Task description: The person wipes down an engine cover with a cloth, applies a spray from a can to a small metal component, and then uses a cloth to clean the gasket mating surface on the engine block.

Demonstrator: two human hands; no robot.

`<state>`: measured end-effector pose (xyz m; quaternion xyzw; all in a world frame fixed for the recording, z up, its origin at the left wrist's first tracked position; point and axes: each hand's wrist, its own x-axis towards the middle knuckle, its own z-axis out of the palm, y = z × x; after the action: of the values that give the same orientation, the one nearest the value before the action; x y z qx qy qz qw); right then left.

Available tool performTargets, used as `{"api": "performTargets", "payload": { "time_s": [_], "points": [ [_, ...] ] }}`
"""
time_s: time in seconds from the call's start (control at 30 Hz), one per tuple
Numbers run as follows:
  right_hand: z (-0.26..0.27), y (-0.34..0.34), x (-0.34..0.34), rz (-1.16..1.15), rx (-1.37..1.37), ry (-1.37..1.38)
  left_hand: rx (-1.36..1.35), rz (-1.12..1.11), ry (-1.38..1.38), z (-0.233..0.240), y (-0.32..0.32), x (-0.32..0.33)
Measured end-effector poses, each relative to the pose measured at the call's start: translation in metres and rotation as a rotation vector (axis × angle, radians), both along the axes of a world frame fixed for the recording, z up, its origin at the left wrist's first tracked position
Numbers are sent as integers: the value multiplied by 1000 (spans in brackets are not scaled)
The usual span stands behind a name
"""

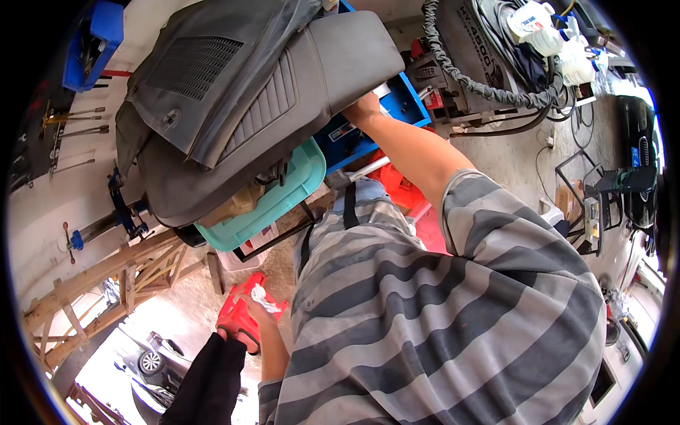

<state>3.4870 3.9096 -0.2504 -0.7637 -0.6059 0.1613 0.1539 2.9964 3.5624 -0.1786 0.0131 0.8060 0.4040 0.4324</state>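
My right hand (364,108) reaches into a blue tool drawer (417,98). Its fingers are hidden behind the edge of a dark grey padded car seat part (358,45), so its grip does not show. Low on the left, my left hand (257,311) hangs beside a red plastic stool (239,313). A crumpled white paper or cloth (263,297) is right at its fingers; whether it is held cannot be told. A grey panel with a mesh area (196,64) lies over the seat part. Under them sits a turquoise plastic tub (276,199) with brownish material in it.
Another person's black-trousered legs (212,372) stand by the red stool. A grey machine (478,48) with a sleeved hose and plastic bottles is at upper right. Wooden trestle framing (130,281) and a blue clamp (125,204) are left. A blue bin (98,48) hangs at upper left.
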Motion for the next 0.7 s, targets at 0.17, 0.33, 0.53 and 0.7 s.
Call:
{"api": "performTargets", "payload": {
  "time_s": [0.17, 0.33, 0.53, 0.7],
  "points": [
    [-10, 6, 26, 133, -32, -20, -26, -25, 58, -16, -9, 3],
    [0, 12, 23, 185, -373, 182, -13, 72, 75, -19, -24, -5],
    [22, -7, 53, 267, -361, 650, 1, 65, -52, 6, -17, 33],
    [96, -79, 56, 18, -407, 951, 176, 77, -323, -25, -50, -12]
  ]
}}
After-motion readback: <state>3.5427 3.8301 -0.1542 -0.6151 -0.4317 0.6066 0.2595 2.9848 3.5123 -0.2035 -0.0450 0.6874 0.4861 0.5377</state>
